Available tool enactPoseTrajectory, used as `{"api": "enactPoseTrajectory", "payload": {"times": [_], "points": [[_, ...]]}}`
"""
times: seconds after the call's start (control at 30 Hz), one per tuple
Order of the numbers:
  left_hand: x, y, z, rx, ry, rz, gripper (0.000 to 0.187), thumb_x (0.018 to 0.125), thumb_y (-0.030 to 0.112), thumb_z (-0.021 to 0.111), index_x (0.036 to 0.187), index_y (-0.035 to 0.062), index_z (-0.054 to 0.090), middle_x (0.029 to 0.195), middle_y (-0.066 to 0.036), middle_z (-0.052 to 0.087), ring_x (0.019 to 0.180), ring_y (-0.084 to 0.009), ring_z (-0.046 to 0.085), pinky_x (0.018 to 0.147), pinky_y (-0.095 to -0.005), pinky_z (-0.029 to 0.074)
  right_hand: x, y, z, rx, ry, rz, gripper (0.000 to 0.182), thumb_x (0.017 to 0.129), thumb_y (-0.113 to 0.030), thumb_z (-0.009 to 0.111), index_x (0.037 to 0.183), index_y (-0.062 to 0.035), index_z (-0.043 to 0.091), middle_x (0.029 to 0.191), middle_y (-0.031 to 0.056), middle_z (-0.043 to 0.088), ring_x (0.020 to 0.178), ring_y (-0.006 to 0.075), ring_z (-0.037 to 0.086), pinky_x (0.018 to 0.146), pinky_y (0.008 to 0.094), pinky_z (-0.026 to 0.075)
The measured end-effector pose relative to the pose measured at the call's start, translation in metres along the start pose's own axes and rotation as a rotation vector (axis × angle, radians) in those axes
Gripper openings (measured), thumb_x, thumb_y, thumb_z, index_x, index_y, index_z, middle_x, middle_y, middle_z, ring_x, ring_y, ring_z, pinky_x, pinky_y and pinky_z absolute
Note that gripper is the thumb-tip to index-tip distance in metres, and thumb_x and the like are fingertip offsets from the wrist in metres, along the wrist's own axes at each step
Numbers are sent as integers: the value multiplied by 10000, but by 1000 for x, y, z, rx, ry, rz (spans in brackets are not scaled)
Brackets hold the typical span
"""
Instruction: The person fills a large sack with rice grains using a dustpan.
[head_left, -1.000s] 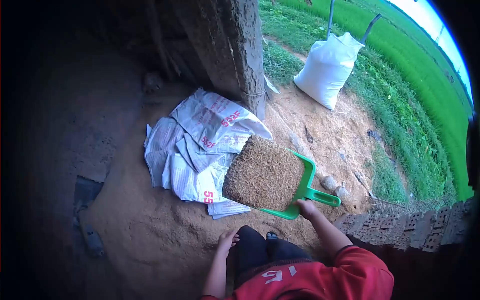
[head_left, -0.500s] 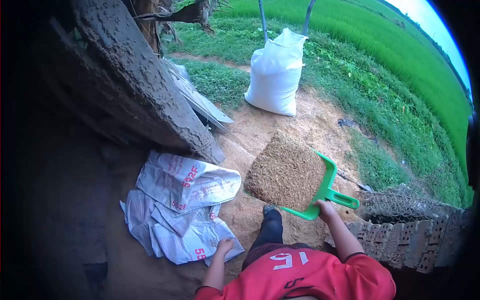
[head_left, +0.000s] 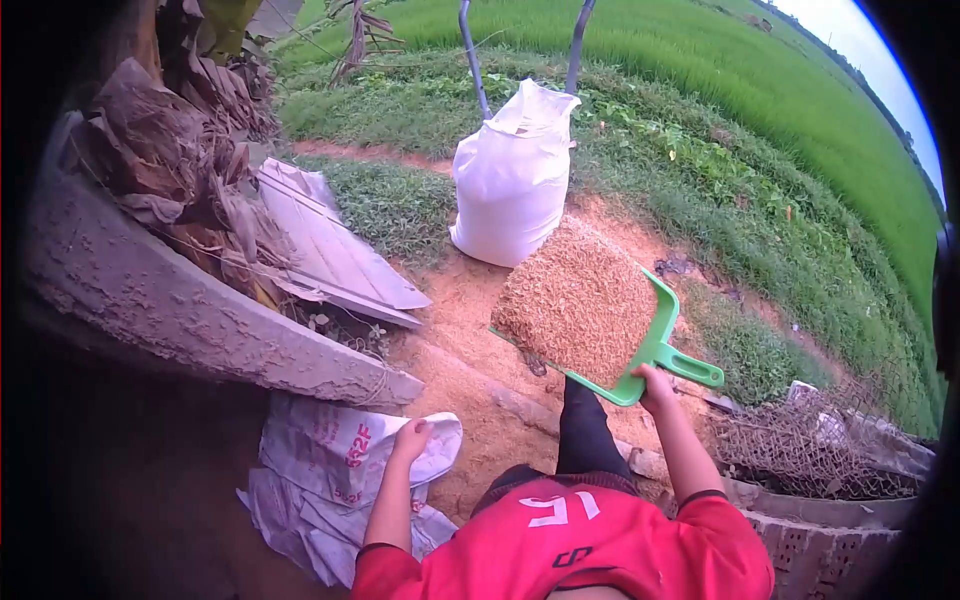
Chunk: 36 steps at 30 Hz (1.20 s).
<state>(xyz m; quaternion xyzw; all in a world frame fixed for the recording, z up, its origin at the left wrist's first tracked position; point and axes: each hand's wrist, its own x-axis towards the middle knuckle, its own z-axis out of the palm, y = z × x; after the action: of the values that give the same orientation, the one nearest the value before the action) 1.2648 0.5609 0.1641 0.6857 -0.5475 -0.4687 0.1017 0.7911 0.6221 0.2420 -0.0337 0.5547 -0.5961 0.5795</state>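
My right hand (head_left: 655, 388) grips the near edge of a green dustpan (head_left: 655, 340) beside its handle. The pan is heaped with light brown husks (head_left: 580, 300) and is held up in front of me. My left hand (head_left: 412, 438) is raised over printed white sacks (head_left: 330, 450) lying on the ground, its fingers curled; whether anything is in them is too small to tell. Just beyond the dustpan stands a full white sack (head_left: 515, 180), upright, its top partly open.
A rough concrete slab (head_left: 210, 310) slants along the left, with dry leaves (head_left: 160, 150) and a flat board (head_left: 335, 240) behind it. Two metal poles rise behind the sack. Wire netting (head_left: 810, 440) and perforated bricks (head_left: 820, 560) are at the lower right. Husks cover the ground.
The view has shifted forward, and the loaded dustpan is now nearer to the standing sack. My left hand has moved up and forward over the printed sacks.
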Motion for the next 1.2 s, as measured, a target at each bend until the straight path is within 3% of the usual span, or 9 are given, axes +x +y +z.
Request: {"api": "enactPoseTrajectory", "payload": {"times": [0.07, 0.2, 0.37, 0.5, 0.7, 0.9, 1.03, 1.1, 1.2], "points": [[43, 34, 12, 66, 75, 141, 350, 742, 270, 572, 945, -14, 553, 794, -117, 595, 727, -180, 568, 665, -281, 439, 54, -13, -11, -25, -6, -19, 253, 628, -21, 506, 869, -7, 433, 759, 84, 473, 670, 210, 502, 621, 333, 442], [156, 147, 20, -329, 79, 202, 354, 796, 320, 515, 859, -25, 567, 748, -70, 583, 657, -116, 543, 613, -239, 434, 143, -75, 7, -20, -42, -67, 258, 622, -22, 506, 870, -3, 436, 762, 86, 469, 672, 206, 498, 632, 327, 441], [306, 318, 21, -388, 215, 131, 389, 823, 347, 461, 742, -19, 565, 709, -62, 578, 627, -118, 538, 588, -241, 430, 251, -156, 12, -65, -1, -142, 248, 623, -22, 502, 862, -1, 440, 762, 80, 469, 679, 191, 493, 624, 302, 427], [364, 459, 4, -54, 458, 467, 371, 807, 317, 479, 628, 0, 551, 615, -102, 554, 569, -164, 529, 559, -307, 414, 300, -223, 14, -87, 46, -126, 243, 625, -26, 498, 860, -6, 438, 761, 79, 466, 689, 194, 490, 626, 304, 425], [468, 607, -13, 294, 533, 713, 229, 751, 230, 535, 846, 23, 558, 767, -126, 592, 737, -244, 572, 643, -340, 438, 364, -293, 56, -106, 113, -148, 263, 620, -24, 488, 877, -4, 437, 791, 77, 466, 706, 188, 487, 642, 306, 420], [603, 667, 45, 1051, 178, 846, 431, 651, 258, 599, 1031, 94, 478, 852, -116, 569, 817, -279, 553, 691, -380, 446, 427, -323, 105, -33, 141, -221, 330, 618, -33, 483, 941, 0, 426, 807, 70, 463, 728, 186, 481, 658, 307, 421], [650, 665, 78, 1356, -154, 772, 564, 560, 372, 696, 1026, 140, 480, 893, -46, 584, 834, -206, 574, 644, -365, 456, 463, -358, 142, -98, 191, -283, 341, 621, -33, 495, 951, 10, 419, 812, 99, 472, 706, 202, 495, 633, 312, 428], [648, 667, 76, 1544, -340, 694, 452, 614, 311, 668, 1006, 134, 530, 914, -37, 588, 824, -191, 581, 631, -359, 459, 480, -366, 153, -104, 139, -241, 283, 625, -43, 504, 898, 10, 454, 772, 84, 485, 675, 185, 500, 614, 303, 422], [698, 635, 86, 1539, -216, 601, 285, 660, 212, 617, 929, 122, 588, 915, -23, 596, 817, -176, 585, 621, -358, 461, 505, -376, 172, -187, 140, -278, 236, 625, -57, 509, 850, 10, 478, 757, 72, 494, 662, 175, 501, 601, 294, 419]]}}
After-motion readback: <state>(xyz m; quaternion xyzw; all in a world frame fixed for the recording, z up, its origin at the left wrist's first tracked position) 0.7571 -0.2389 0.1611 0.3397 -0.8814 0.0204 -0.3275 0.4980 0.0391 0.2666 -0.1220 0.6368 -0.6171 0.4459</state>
